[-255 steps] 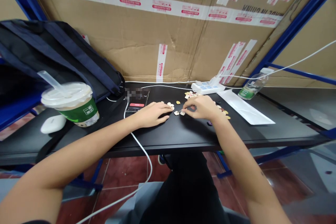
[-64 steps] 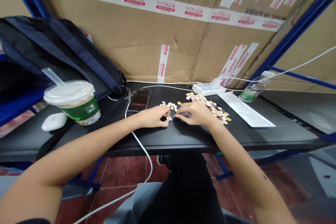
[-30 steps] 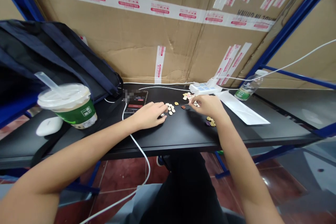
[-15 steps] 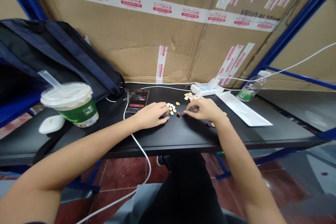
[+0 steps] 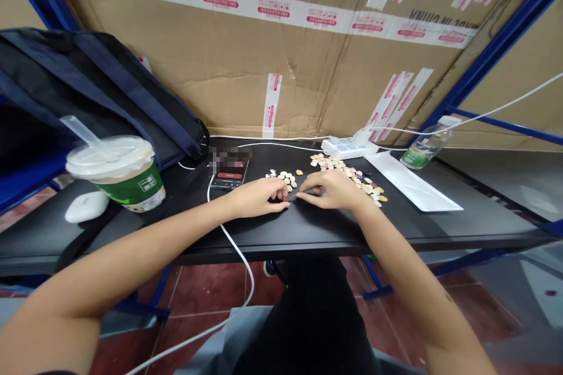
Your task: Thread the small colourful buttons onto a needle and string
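Over the black table, my left hand is closed, thumb and fingertips pinching a small orange-brown button. Facing it, my right hand pinches a thin needle-like piece. Its tip reaches toward the button; whether it passes through a hole is too small to tell. Just beyond my fingertips lies a cluster of cream buttons, with a single yellow button beside it. A larger spread of mixed buttons lies behind and to the right of my right hand, which partly covers it.
A phone lies left of the cream buttons. Further left stand a lidded drink cup, a white case and a backpack. A power strip, white envelope and bottle are at the right. A white cable hangs over the front edge.
My right hand has moved left, bringing the thin piece close to my left hand. My left fingers have closed on the orange-brown button, which lay on the table before. More of the mixed buttons show.
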### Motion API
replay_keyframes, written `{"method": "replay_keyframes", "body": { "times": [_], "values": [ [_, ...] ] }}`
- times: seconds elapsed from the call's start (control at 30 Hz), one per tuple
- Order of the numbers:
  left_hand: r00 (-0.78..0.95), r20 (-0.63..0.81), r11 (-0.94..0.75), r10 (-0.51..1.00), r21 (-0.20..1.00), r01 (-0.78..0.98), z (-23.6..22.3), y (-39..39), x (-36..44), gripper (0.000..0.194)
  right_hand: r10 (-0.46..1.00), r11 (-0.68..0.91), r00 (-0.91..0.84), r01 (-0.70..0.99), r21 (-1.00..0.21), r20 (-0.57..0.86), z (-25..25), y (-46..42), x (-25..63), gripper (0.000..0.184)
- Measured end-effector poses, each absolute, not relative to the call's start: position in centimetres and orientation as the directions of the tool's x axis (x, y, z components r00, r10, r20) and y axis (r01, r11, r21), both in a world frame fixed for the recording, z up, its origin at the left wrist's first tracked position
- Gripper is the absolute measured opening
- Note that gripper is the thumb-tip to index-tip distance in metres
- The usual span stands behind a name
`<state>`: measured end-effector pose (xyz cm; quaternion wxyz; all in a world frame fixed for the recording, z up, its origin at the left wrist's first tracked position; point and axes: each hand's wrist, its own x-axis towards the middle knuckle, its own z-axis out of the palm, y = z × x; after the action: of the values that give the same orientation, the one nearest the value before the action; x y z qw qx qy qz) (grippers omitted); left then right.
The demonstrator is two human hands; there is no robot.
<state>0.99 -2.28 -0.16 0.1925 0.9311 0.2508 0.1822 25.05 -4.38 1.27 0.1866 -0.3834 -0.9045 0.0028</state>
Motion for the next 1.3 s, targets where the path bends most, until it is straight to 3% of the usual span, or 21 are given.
{"method": "replay_keyframes", "body": {
  "times": [0.3, 0.4, 0.5, 0.63, 0.77, 0.93, 1.1, 1.2, 1.3],
  "values": [
    [0.838, 0.263, -0.841, 0.478, 0.414, 0.349, -0.1, -2.1, 0.9, 0.021, 0.700, 0.693, -0.617, 0.709, -0.133, 0.359, 1.6, -4.7, 25.3, 0.019],
    [0.828, 0.280, -0.864, 0.486, 0.301, 0.405, 0.0, -2.2, 0.8, 0.017, 0.700, 0.688, -0.612, 0.715, -0.120, 0.369, 1.5, -4.6, 25.3, 0.020],
    [0.803, 0.300, -0.854, 0.515, 0.099, 0.510, 0.2, -2.5, 1.0, 0.021, 0.701, 0.687, -0.616, 0.718, -0.110, 0.360, 1.4, -4.5, 25.3, 0.021],
    [0.618, 0.377, -0.629, 0.690, -0.109, 0.769, 0.5, -2.7, 0.8, 0.033, 0.713, 0.667, -0.596, 0.739, -0.094, 0.368, 1.2, -4.4, 25.3, 0.024],
    [0.327, 0.419, -0.317, 0.847, -0.096, 0.944, 0.3, -1.8, 0.0, 0.039, 0.709, 0.667, -0.595, 0.740, -0.085, 0.380, 1.0, -4.3, 25.4, 0.025],
    [0.240, 0.316, -0.211, 0.918, -0.124, 0.970, -0.1, -0.5, -0.6, 0.045, 0.703, 0.670, -0.597, 0.738, -0.080, 0.388, 0.8, -4.1, 25.6, 0.023],
    [0.294, 0.376, -0.253, 0.879, -0.156, 0.955, 0.2, -1.2, -0.1, 0.040, 0.709, 0.665, -0.589, 0.741, -0.092, 0.387, 0.9, -4.1, 25.6, 0.021],
    [0.510, 0.392, -0.483, 0.766, -0.174, 0.858, 0.5, -2.5, 0.7, 0.028, 0.713, 0.665, -0.586, 0.740, -0.105, 0.386, 1.0, -4.2, 25.5, 0.021],
    [0.648, 0.324, -0.662, 0.689, -0.081, 0.745, 0.5, -3.5, 1.3, 0.022, 0.712, 0.670, -0.585, 0.732, -0.124, 0.389, 1.2, -4.3, 25.4, 0.020]
  ]
}}
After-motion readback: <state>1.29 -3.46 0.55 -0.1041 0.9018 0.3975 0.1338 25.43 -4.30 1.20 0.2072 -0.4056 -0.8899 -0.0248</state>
